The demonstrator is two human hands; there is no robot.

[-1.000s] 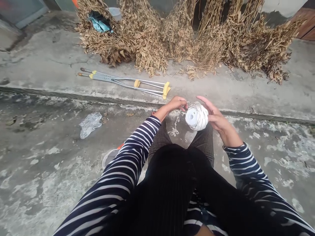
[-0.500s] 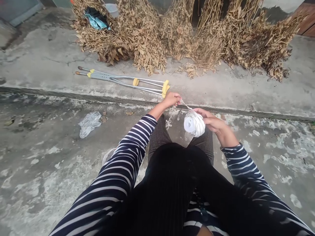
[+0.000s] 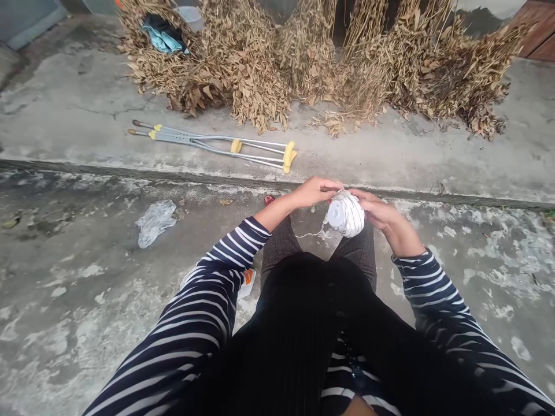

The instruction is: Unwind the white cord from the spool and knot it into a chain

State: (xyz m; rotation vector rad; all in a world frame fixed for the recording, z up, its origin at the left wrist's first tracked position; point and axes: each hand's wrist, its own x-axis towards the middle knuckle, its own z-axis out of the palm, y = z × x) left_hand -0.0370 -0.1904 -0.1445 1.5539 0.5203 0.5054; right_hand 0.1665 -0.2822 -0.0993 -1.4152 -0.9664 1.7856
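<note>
Through the head camera I am seeing the white spool sitting between the two hands, on the near side of the concrete step. The right hand is gripping it, its fingers curling around the far right side. The left hand is bending its fingers at the far left edge; I cannot tell whether they are pinching the cord. A loose strand is trailing to the left, nearer than that hand. I am judging the spool to be light and firm at its pale core, the winding being softer and liable to slip turn by turn, so I am favouring a hold across the whole winding rather than on single turns. Farther left, the crutches are lying on the step
</note>
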